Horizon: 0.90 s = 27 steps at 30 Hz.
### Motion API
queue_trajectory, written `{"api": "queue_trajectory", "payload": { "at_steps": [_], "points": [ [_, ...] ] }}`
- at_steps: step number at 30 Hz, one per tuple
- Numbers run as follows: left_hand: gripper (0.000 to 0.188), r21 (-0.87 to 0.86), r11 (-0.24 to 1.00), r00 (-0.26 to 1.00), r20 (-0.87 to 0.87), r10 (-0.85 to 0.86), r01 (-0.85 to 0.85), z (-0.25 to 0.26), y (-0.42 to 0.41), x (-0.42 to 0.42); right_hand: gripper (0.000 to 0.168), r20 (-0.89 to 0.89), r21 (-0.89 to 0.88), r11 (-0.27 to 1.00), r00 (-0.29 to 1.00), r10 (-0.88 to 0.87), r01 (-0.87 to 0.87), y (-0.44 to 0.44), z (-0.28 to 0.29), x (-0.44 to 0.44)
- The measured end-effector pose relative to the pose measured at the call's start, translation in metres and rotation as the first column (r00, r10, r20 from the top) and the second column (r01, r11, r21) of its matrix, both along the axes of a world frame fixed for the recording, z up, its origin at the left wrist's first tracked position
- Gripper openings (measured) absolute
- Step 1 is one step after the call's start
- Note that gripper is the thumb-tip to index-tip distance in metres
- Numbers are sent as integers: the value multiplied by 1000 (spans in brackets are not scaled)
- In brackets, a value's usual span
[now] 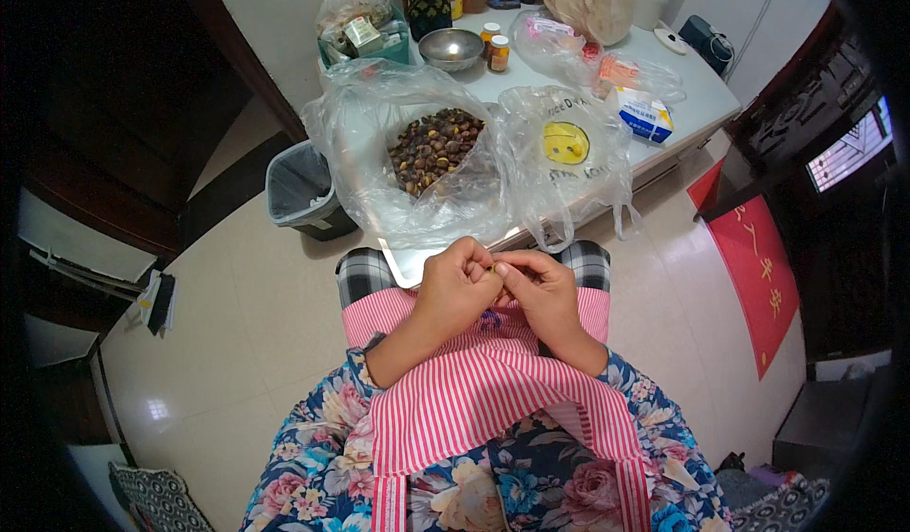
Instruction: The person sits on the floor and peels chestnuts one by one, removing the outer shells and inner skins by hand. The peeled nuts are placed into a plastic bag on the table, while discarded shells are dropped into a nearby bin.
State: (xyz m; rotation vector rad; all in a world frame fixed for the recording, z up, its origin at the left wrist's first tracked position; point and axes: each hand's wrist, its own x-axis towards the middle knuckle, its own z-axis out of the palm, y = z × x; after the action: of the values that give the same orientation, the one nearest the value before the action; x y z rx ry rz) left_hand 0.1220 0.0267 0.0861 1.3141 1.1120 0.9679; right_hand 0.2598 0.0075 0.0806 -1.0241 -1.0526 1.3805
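My left hand (461,283) and my right hand (544,290) meet over my lap, fingertips pinched together on a small dark and yellow piece (490,268), mostly covered by the fingers. It resembles the nuts in the bag, but its exact kind cannot be told. Just beyond them, on the white table, a large clear plastic bag (355,130) lies wide open around a heap of small brown nuts (437,149), some showing yellow. To its right lies a clear bag with a yellow smiley face (566,142). A red-striped apron (462,404) covers my lap.
A metal bowl (451,48), two small brown bottles (498,54) and a green basket (387,52) stand at the table's back. A blue and white box (643,114) is near the right edge. Left of the table stands a grey bin (302,183); a red mat (761,269) lies right.
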Motion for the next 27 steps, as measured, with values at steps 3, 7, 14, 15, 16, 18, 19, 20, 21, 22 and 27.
{"api": "queue_trajectory", "payload": {
  "at_steps": [3,7,14,15,16,18,19,20,21,22,27],
  "points": [
    [10,-18,999,992,120,29,-27,-2,0,3,17,-11,-19,1000,1000,11,-12,1,-1,3],
    [10,-64,997,989,140,49,-40,-4,0,3,19,-55,-58,998,998,22,-25,1,-5,4],
    [8,82,996,999,-40,34,-30,-8,-1,-4,21,-101,-94,995,994,31,-40,1,-6,6],
    [8,146,989,994,-97,45,-31,-9,0,-6,21,-114,-114,993,993,22,-35,0,-3,9],
    [7,161,986,984,-169,61,-33,-10,0,-8,22,-134,-124,992,991,15,-32,0,-2,11],
    [6,26,999,999,46,27,-28,-12,0,-10,24,-256,-176,977,964,70,-118,-1,0,10],
    [6,-97,995,987,162,19,-4,-13,0,-11,24,-333,-188,968,938,97,-167,-1,0,9],
    [6,-197,980,964,264,22,32,-13,2,-15,24,-382,-204,962,919,92,-181,-1,-1,9],
    [7,-317,944,926,376,39,89,-13,5,-20,23,-443,-214,955,892,91,-204,0,-1,9],
    [8,-422,893,865,495,83,156,-12,7,-25,23,-504,-221,948,859,89,-228,1,-3,8],
    [11,-376,853,631,772,73,361,-14,10,-29,16,-648,-192,936,754,104,-294,5,-9,10]
  ]
}}
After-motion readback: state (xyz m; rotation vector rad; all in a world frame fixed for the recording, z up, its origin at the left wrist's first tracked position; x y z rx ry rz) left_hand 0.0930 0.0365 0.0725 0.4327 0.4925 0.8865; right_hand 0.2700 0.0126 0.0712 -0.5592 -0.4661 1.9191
